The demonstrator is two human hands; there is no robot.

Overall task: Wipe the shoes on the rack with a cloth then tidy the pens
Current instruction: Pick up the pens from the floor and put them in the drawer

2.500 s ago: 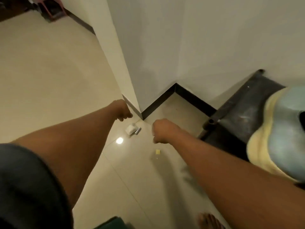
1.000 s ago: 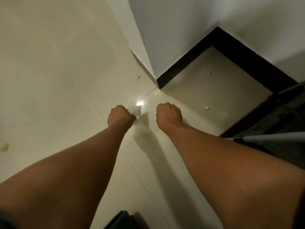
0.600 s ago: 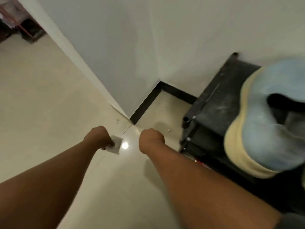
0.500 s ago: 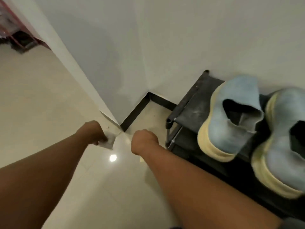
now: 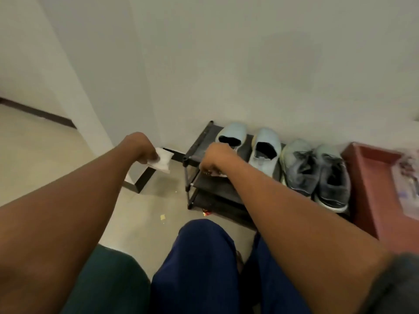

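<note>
A black shoe rack [image 5: 196, 145] stands against the wall. On its top shelf sit a light blue pair of shoes [image 5: 264, 150] and, to their right, a grey pair [image 5: 317, 175]. My left hand [image 5: 142, 147] pinches a small white cloth [image 5: 162, 160] in the air left of the rack. My right hand [image 5: 214, 158] is curled into a fist over the heel of the leftmost blue shoe [image 5: 233, 133]. I cannot tell whether it touches the shoe. No pens are visible.
A red-brown tray [image 5: 368, 177] with blurred contents stands right of the rack. A wall corner [image 5: 97, 114] juts out at left. My legs in blue trousers [image 5: 199, 257] are below, and a dark green object [image 5: 108, 282] lies at lower left. Small scraps [image 5: 162, 216] lie on the floor.
My left hand picked the white cloth up from the floor. My view then rose and swung right to the rack, and both hands came up toward the shoes.
</note>
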